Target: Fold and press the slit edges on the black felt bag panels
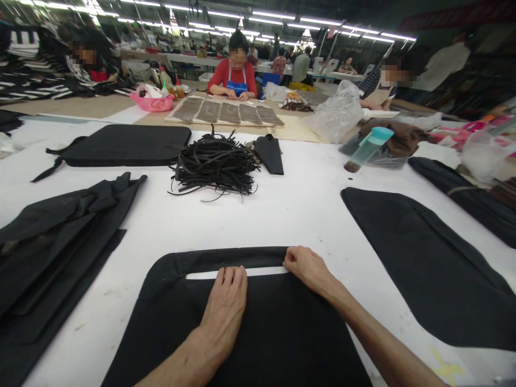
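Right here at the near edge of the white tabletop (298,215), 2 bare hands are busy on a black slotted panel (274,333), round-cornered and lying flat, directly in front of the worker. Its 1 long slot runs crosswise near the far edge, and white shows straight through it. The left hand (226,301) lies palm down on the panel, fingers close together and nearly straight, fingertips right at the slot; the thumb is hidden, so whether it pinches anything, I cannot tell. Over to the right hand (302,263): its fingers are curled in tight, holding the panel's far border at the slot's right end! Beyond, a tangled bundle of black strips (217,161) sits mid-table, with a dark tapered piece (270,155) just beside it on the right and a black rounded slab (129,145) on the left. Folded black material (52,242) spreads along the left side; a black rounded panel (427,269) lies slantwise on the right, and behind that a bottle with a turquoise lid (368,149) leans over. Farther back, past a pink basket (151,102), a co-worker in a red top (229,75) bends over a table, both hands low, near greyish-brown pieces (226,112) laid in a row.
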### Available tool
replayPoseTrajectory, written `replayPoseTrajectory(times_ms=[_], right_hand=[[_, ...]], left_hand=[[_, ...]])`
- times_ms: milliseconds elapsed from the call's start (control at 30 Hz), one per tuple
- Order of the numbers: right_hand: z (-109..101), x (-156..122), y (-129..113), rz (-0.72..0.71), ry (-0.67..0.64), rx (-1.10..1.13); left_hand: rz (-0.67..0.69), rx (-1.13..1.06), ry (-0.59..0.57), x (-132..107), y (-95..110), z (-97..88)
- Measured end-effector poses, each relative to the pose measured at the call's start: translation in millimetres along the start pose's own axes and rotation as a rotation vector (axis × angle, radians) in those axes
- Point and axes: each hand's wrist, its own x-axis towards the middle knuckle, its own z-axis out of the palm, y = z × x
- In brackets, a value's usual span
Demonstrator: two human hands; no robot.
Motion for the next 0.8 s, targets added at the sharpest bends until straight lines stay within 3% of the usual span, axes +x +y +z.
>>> replayPoseTrajectory(times_ms=[167,367,600,800], right_hand=[[-1,0,-1,0.003,-0.007,-0.012],[-3,4,1,0.016,-0.059,-0.015],[-6,5,1,0.017,-0.077,-0.023],[-8,6,0,0.02,-0.099,-0.031]], left_hand=[[0.061,0.092,-0.024,3,5,-1.8],[0.09,0.04,-0.03,6,4,-3.6],[0.032,0.062,-0.209,26,18,-25.0],[0.144,0.069,-0.36,52,24,-37.1]])
